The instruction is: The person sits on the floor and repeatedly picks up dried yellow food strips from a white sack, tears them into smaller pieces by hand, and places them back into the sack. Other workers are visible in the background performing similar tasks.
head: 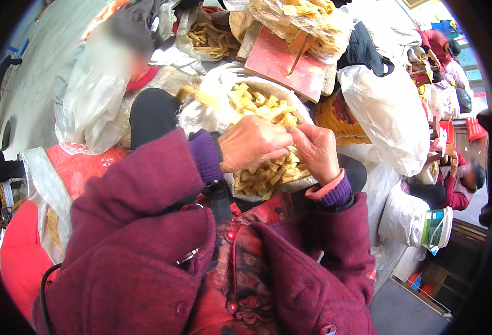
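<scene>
In front of me a white woven sack (302,109) stands open, filled with short knotted pieces of a yellowish strip material (267,178) that looks like bean-curd skin. Over the sack, my left hand (252,142) and my right hand (319,153) meet with their fingertips pinched around a yellow strip (288,121). Most of that strip is hidden by the fingers. A bundle of long, flat yellow strips (206,99) lies across the sack's far left rim, beyond my left wrist.
Past the sack, a red wooden board (267,58) bears an upright blade-like piece and a plastic bag of yellow strips (313,19). A large white plastic bag (386,117) bulges at right, above a white bucket (436,228). Another person (120,46) sits close at the far left.
</scene>
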### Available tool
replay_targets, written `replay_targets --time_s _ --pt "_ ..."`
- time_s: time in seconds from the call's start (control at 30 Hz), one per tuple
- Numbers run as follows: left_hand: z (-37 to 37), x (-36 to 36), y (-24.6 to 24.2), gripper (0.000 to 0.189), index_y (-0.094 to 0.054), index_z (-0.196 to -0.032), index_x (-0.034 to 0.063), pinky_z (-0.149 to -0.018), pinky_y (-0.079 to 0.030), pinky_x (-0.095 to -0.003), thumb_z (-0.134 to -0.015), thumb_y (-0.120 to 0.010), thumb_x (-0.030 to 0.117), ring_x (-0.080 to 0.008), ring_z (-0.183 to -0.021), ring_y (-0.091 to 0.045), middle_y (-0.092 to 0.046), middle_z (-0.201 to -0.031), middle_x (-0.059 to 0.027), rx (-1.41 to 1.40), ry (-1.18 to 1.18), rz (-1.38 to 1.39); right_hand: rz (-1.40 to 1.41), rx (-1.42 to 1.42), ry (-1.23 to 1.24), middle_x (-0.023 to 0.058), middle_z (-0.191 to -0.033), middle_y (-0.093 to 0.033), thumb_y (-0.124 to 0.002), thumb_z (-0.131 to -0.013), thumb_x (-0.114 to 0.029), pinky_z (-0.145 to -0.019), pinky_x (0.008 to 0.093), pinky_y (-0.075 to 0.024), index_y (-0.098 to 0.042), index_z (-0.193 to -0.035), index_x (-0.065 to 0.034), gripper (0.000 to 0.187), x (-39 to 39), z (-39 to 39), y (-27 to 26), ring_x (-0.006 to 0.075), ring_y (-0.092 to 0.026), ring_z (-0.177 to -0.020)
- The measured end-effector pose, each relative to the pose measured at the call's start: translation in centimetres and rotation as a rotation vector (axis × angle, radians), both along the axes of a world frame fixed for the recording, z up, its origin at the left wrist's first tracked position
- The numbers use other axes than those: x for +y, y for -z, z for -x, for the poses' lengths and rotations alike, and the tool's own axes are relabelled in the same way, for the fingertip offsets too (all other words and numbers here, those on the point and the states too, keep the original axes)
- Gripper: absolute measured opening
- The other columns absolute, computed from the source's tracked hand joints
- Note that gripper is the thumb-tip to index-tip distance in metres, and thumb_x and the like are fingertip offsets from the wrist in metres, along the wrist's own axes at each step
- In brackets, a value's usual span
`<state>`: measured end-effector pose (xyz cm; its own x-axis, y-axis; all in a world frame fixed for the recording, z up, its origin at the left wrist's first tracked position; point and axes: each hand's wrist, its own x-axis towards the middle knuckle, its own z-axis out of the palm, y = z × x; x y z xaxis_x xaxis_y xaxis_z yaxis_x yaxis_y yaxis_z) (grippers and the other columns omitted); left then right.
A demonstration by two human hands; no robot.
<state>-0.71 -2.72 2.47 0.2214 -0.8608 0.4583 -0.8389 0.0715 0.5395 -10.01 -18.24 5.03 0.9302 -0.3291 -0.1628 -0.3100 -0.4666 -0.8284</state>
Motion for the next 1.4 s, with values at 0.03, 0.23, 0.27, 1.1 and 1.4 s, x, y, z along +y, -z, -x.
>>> replay_targets --time_s 0.03,0.23,0.27,1.1,1.4 --pt "-0.1 0.5 -0.3 0.013 -0.053 -0.078 0.0062 -0.060 -0.045 -0.0359 -0.074 -0.062 0.015 -0.0266 -0.066 -0.057 -0.051 -0.069 -0.0090 -0.006 0.023 -0.038 0.034 -0.004 0.039 0.0080 -0.053 -0.055 -0.058 -0.085 -0.017 -0.046 0.0249 -0.0398 -0.064 -0.077 0.0035 0.023 0.2 0.3 0.3 0.0065 -0.049 -0.050" --pt "-3.5 1.5 -2.3 0.018 -0.061 -0.078 0.0082 -0.053 -0.042 -0.0323 -0.077 -0.065 0.025 -0.0236 -0.058 -0.056 -0.054 -0.062 -0.0092 0.302 0.168 -0.062 -0.264 0.189 -0.126 0.0004 -0.065 -0.060 -0.065 -0.080 -0.013 -0.052 0.0215 -0.0408 -0.066 -0.081 0.0016 0.015 1.2 1.8 -0.9 0.0041 -0.049 -0.058" --pt "-4.0 1.4 -2.4 0.018 -0.063 -0.082 0.0075 -0.053 -0.042 -0.0302 -0.079 -0.065 0.025 -0.0190 -0.058 -0.056 -0.056 -0.062 -0.0077 0.404 0.208 -0.126 -0.487 0.152 -0.244 0.0001 -0.066 -0.060 -0.066 -0.080 -0.014 -0.051 0.0205 -0.0400 -0.066 -0.082 0.0007 0.015 1.6 2.2 -1.5 0.0035 -0.049 -0.057" --pt "0.2 -0.3 3.0 0.022 -0.058 -0.098 0.0046 -0.040 -0.039 -0.0161 -0.092 -0.049 0.023 -0.0077 -0.052 -0.052 -0.061 -0.078 -0.0037 1.876 0.023 0.067 0.335 -0.466 -0.032 0.0090 -0.088 -0.061 -0.069 -0.069 -0.006 -0.070 0.0273 -0.0464 -0.067 -0.094 -0.0058 0.025 2.5 -1.6 2.1 0.0204 -0.060 -0.084" --pt "0.0 0.1 1.1 0.028 -0.058 -0.100 -0.0012 -0.051 -0.046 -0.0192 -0.091 -0.052 0.025 -0.0094 -0.062 -0.058 -0.062 -0.082 -0.0051 1.319 -0.121 0.070 0.075 -0.273 0.058 0.0138 -0.072 -0.063 -0.066 -0.075 -0.016 -0.060 0.0343 -0.0472 -0.067 -0.089 -0.0056 0.017 2.5 -1.1 1.8 0.0268 -0.062 -0.063"
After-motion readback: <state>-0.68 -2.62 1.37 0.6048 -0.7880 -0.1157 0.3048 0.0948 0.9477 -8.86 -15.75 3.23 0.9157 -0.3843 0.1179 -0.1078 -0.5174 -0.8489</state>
